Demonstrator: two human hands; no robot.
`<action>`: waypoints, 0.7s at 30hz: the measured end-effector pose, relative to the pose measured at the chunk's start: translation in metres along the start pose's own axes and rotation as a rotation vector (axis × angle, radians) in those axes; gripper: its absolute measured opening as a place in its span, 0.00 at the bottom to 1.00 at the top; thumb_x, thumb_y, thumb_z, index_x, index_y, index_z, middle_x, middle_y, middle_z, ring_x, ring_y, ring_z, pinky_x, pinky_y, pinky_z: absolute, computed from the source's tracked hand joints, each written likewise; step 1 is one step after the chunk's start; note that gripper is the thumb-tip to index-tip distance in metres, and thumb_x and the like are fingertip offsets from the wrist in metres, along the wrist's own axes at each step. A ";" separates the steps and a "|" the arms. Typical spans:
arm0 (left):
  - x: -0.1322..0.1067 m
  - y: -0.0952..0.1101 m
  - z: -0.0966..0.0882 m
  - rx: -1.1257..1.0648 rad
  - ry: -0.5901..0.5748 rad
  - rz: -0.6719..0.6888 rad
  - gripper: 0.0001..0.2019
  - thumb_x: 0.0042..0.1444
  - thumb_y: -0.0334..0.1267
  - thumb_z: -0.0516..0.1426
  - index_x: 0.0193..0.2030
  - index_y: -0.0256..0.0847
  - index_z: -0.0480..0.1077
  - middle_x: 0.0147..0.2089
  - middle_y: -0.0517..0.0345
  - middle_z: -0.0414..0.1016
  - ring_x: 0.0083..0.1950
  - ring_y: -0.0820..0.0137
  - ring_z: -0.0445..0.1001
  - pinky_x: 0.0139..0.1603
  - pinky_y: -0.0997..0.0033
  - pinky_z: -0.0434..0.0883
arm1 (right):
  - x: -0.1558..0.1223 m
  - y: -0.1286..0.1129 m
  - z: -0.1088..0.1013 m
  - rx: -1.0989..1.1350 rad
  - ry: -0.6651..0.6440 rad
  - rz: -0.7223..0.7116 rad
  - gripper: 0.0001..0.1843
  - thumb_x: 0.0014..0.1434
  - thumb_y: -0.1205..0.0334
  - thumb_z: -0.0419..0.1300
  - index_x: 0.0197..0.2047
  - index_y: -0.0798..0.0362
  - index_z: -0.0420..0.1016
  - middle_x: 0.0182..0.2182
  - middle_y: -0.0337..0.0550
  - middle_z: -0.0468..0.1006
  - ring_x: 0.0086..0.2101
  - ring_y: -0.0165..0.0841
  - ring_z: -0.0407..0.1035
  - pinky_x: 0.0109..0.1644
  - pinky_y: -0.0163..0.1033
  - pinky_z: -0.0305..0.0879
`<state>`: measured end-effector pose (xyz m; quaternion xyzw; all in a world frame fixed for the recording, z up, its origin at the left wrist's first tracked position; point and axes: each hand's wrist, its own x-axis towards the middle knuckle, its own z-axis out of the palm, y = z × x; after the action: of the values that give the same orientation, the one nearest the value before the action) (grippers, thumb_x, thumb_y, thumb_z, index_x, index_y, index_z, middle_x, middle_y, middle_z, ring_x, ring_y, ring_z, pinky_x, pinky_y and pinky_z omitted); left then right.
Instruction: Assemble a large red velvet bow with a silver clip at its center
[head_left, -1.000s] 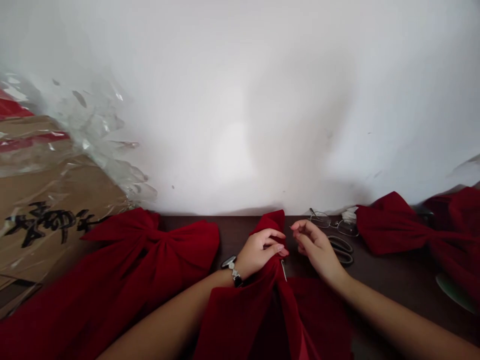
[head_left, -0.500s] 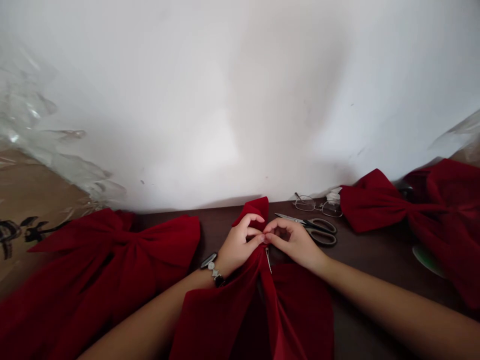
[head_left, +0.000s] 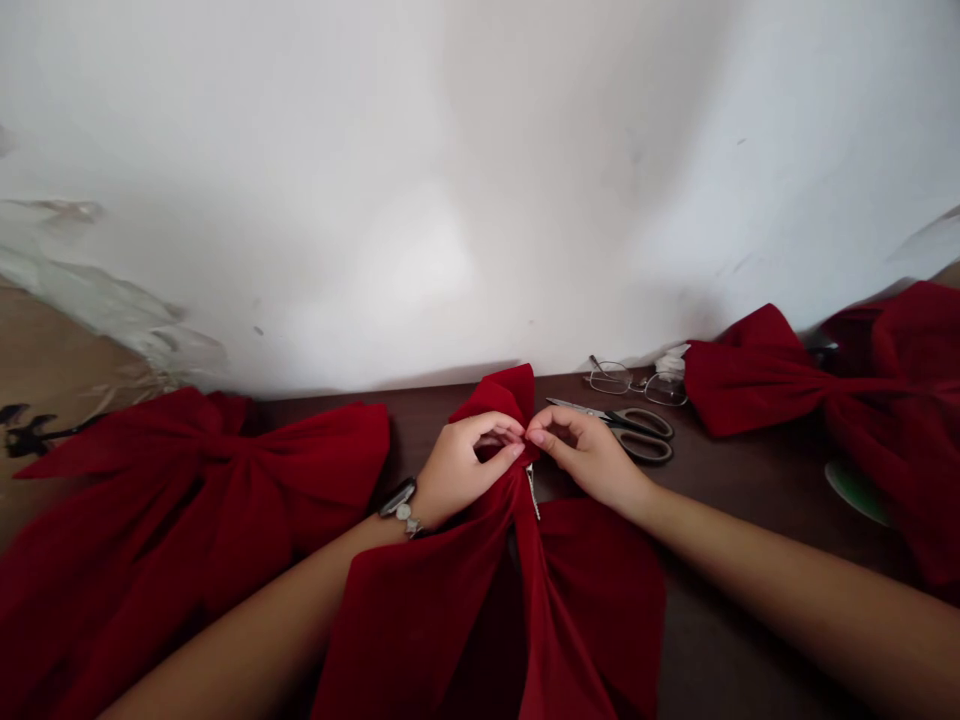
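A red fabric bow (head_left: 420, 610) lies in front of me, its tails spreading toward the camera. At its gathered middle, my left hand (head_left: 472, 460) pinches with thumb and fingertips. My right hand (head_left: 589, 455) pinches at the same spot from the other side, its fingertips almost touching the left ones. Whatever fine thing may be between the fingertips is too small to make out. Just below them a slim metal clip (head_left: 533, 490) hangs along the bow's knot. A watch and a bracelet circle my left wrist.
Black-handled scissors (head_left: 641, 432) lie just beyond my right hand, with eyeglasses (head_left: 637, 380) behind them near the wall (head_left: 337, 200). Finished-looking red bows lie left (head_left: 225, 470) and right (head_left: 780, 385) on the dark table (head_left: 720, 520). Clear plastic and brown cardboard (head_left: 45, 350) stand far left.
The view has tilted slightly, so things sit higher in the picture. My left fingers have drawn a little apart from the right ones and curled closer together. Both hands stay at the bow's middle.
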<state>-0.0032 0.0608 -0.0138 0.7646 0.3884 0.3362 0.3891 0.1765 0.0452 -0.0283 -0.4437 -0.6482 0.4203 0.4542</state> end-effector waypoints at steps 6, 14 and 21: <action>0.003 -0.003 -0.002 0.103 -0.015 0.038 0.06 0.55 0.33 0.56 0.32 0.36 0.75 0.34 0.55 0.76 0.35 0.72 0.73 0.38 0.75 0.70 | 0.000 0.001 0.000 -0.021 0.040 -0.008 0.09 0.57 0.57 0.59 0.31 0.54 0.73 0.27 0.40 0.75 0.31 0.31 0.68 0.39 0.36 0.66; 0.004 -0.001 -0.001 0.047 -0.033 -0.003 0.05 0.54 0.31 0.56 0.31 0.36 0.75 0.34 0.55 0.78 0.35 0.72 0.75 0.39 0.76 0.72 | 0.001 -0.001 -0.001 0.082 -0.053 0.037 0.10 0.58 0.56 0.58 0.32 0.54 0.71 0.25 0.37 0.70 0.23 0.25 0.61 0.27 0.32 0.59; 0.005 -0.005 -0.003 -0.005 -0.035 -0.060 0.06 0.54 0.32 0.56 0.31 0.35 0.74 0.34 0.56 0.78 0.36 0.73 0.75 0.40 0.76 0.72 | 0.001 -0.004 -0.002 0.143 -0.055 0.103 0.09 0.58 0.58 0.56 0.36 0.55 0.70 0.24 0.35 0.69 0.19 0.22 0.57 0.22 0.31 0.56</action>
<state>-0.0048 0.0680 -0.0159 0.7575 0.4035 0.3120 0.4075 0.1773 0.0455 -0.0243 -0.4313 -0.6049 0.5004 0.4446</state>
